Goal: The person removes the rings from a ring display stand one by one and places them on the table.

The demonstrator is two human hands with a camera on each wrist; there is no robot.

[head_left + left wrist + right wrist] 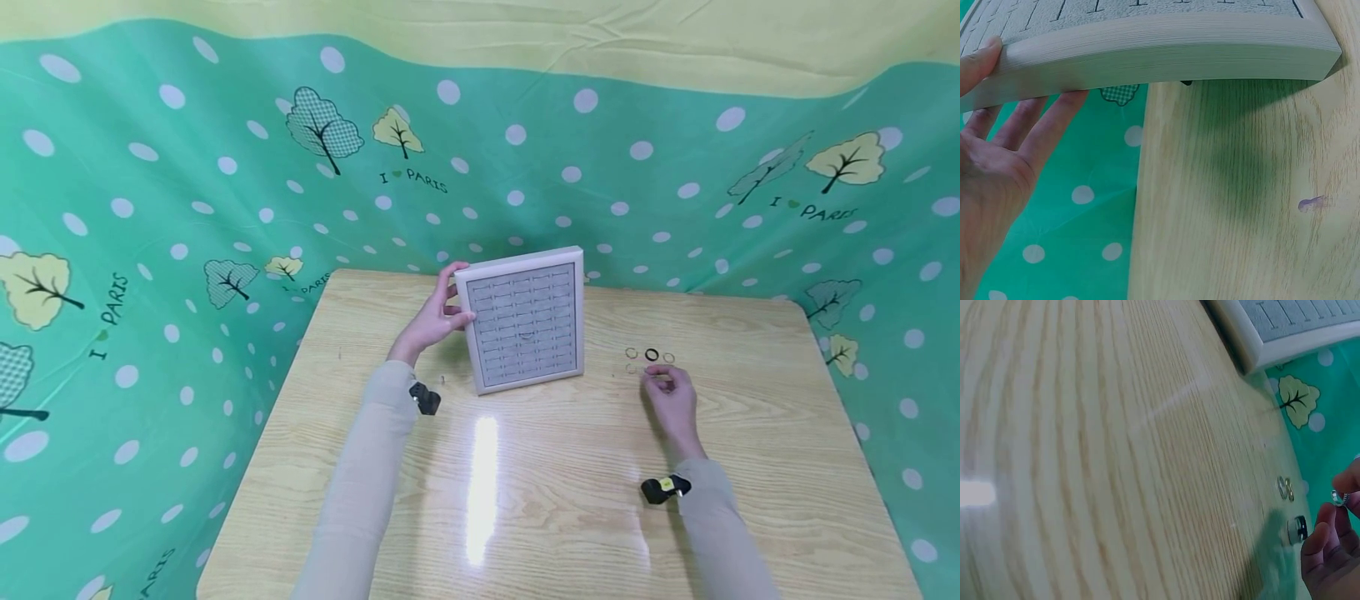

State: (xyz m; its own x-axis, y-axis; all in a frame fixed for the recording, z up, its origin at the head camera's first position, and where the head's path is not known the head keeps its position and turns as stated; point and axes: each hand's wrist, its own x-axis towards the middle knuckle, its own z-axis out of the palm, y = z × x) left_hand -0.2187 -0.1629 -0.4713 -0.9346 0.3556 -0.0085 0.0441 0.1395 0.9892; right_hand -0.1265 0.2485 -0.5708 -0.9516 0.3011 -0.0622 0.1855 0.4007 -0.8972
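Observation:
My left hand grips the left edge of a ring display tray, thumb on the front of its pale frame and fingers behind. The tray stands tilted up on the table; its grey padded face has rows of slots. A thin curved shape, perhaps a ring, shows at one slot near its middle. Farther right, my right hand pinches a small silver ring between thumb and fingertips. Just beyond those fingers lie a black ring and several thin metal rings.
The wooden table carries a bright light reflection in front of the tray. Green dotted cloth hangs behind and along the sides. A small dark mark lies on the wood left of the tray.

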